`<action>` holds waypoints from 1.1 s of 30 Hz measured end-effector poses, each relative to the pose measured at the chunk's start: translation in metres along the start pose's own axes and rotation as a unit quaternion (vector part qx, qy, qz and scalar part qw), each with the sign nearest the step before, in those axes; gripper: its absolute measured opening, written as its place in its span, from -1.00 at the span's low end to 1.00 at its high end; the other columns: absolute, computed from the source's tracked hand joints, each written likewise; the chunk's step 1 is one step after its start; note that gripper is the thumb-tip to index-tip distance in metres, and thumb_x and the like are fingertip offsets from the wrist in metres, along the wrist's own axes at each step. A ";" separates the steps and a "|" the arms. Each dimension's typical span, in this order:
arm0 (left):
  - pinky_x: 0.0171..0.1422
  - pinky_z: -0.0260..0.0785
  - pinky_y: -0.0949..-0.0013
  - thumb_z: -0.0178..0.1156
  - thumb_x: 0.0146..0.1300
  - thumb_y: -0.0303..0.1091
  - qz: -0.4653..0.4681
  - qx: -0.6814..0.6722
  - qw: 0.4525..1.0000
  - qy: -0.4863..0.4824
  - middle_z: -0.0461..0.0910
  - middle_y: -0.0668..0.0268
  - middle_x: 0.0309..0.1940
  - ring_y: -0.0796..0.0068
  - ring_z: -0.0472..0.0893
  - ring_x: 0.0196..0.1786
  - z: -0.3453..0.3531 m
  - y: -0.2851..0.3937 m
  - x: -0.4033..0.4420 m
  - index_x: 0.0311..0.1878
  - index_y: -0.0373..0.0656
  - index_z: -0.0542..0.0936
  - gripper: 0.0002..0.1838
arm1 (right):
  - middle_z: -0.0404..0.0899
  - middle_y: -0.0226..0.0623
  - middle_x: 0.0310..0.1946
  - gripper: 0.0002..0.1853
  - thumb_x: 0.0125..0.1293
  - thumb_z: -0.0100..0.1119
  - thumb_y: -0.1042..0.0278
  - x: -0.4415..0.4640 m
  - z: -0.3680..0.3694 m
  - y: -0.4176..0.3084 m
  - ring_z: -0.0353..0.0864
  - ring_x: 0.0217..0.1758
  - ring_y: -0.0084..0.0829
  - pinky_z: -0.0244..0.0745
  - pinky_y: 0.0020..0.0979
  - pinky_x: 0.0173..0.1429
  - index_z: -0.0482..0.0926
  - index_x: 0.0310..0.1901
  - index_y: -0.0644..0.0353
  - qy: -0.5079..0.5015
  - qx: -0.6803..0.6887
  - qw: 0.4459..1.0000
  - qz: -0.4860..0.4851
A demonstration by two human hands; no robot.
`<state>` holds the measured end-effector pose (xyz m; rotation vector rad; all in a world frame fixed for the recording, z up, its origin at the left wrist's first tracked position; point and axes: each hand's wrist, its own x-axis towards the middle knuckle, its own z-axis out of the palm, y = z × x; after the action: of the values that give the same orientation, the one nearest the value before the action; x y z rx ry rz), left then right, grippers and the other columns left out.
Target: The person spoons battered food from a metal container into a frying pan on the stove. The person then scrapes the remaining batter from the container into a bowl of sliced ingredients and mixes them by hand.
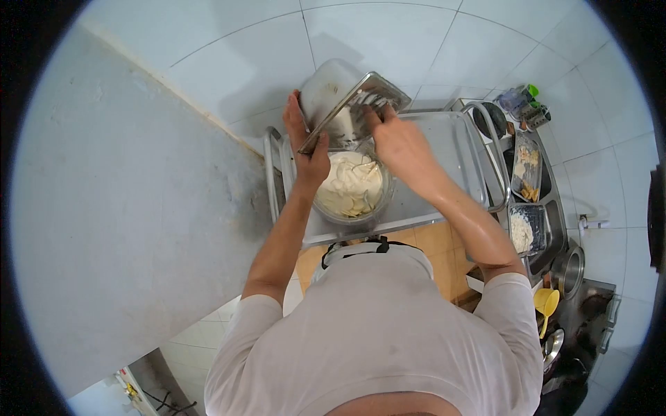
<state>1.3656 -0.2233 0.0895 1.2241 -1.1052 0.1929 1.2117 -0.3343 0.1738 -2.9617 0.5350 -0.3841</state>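
A deep metal pan [333, 87] is tipped on its side above a round bowl [350, 219], its opening turned toward me and to the right. My left hand [307, 142] grips the pan by its left rim, thumb on the front edge and fingers behind. My right hand [397, 139] reaches into the pan's mouth with bent fingers. Whatever those fingers hold, if anything, is hidden. White residue clings to the pan's inner wall. Thick white creamy food [352, 182] with pale slices fills much of the bowl under the pan.
The bowl stands on a metal cart [444, 149] with raised tube handles, against a tiled wall. On the right are a tray of food pieces [527, 166], a container of white crumbly food [522, 232], a metal pot [570, 270] and a yellow ladle [547, 302]. A grey panel [139, 208] borders the left.
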 end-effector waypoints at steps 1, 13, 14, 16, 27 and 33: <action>0.62 -0.18 0.04 0.05 0.27 -0.47 -0.006 -0.027 1.000 0.007 0.05 0.03 0.53 0.08 0.05 0.56 0.000 -0.003 0.000 0.61 -0.18 -0.08 -0.14 | 0.55 0.22 -0.13 -0.57 0.31 -0.04 0.43 -0.001 0.005 0.001 0.69 -0.33 0.09 0.64 -0.06 -0.29 0.47 0.18 0.44 -0.005 -0.001 1.000 -0.002; 0.61 -0.16 0.03 0.04 0.30 -0.49 -0.003 -0.035 0.999 0.011 0.05 0.05 0.53 0.09 0.06 0.56 -0.006 -0.009 -0.004 0.62 -0.15 -0.09 -0.15 | 0.58 0.15 -0.15 -0.61 0.27 -0.01 0.43 -0.001 0.016 -0.004 0.70 -0.38 0.01 0.64 -0.10 -0.36 0.51 0.10 0.40 0.008 -0.004 1.000 -0.015; 0.61 -0.15 0.04 0.04 0.32 -0.48 -0.015 -0.052 0.998 0.020 0.04 0.06 0.54 0.10 0.07 0.56 -0.007 -0.012 -0.004 0.62 -0.14 -0.10 -0.15 | 0.58 0.14 -0.15 -0.61 0.27 -0.01 0.43 -0.003 0.015 -0.005 0.70 -0.38 0.01 0.64 -0.10 -0.36 0.51 0.10 0.40 0.004 0.000 1.000 -0.019; 0.61 -0.15 0.05 0.05 0.37 -0.40 -0.052 -0.082 0.995 0.028 0.00 0.08 0.56 0.12 0.06 0.57 -0.009 -0.009 -0.005 0.63 -0.11 -0.13 -0.16 | 0.58 0.11 -0.15 -0.62 0.27 0.00 0.43 -0.008 0.012 -0.003 0.70 -0.38 0.00 0.64 -0.11 -0.36 0.52 0.10 0.38 0.008 -0.012 1.000 -0.017; 0.60 -0.10 0.08 0.05 0.36 -0.41 -0.017 -0.078 0.996 0.029 -0.02 0.06 0.55 0.13 0.10 0.55 -0.009 -0.006 -0.001 0.63 -0.10 -0.14 -0.14 | 0.60 0.10 -0.18 -0.69 0.23 0.01 0.47 0.004 0.027 0.002 0.70 -0.42 -0.01 0.63 -0.11 -0.38 0.50 -0.01 0.39 0.005 -0.046 0.998 0.030; 0.60 -0.13 0.04 0.01 0.23 -0.55 -0.001 -0.064 0.998 0.021 0.01 0.00 0.53 0.07 0.05 0.55 -0.014 -0.013 -0.001 0.63 -0.10 -0.10 -0.10 | 0.60 0.11 -0.25 -0.74 0.27 0.00 0.44 -0.009 0.024 0.009 0.71 -0.43 0.00 0.62 -0.10 -0.41 0.52 -0.09 0.41 0.006 -0.043 0.999 0.002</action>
<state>1.3814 -0.2169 0.0810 1.1031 -1.0626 0.1440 1.2067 -0.3374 0.1472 -3.0429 0.5719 -0.3872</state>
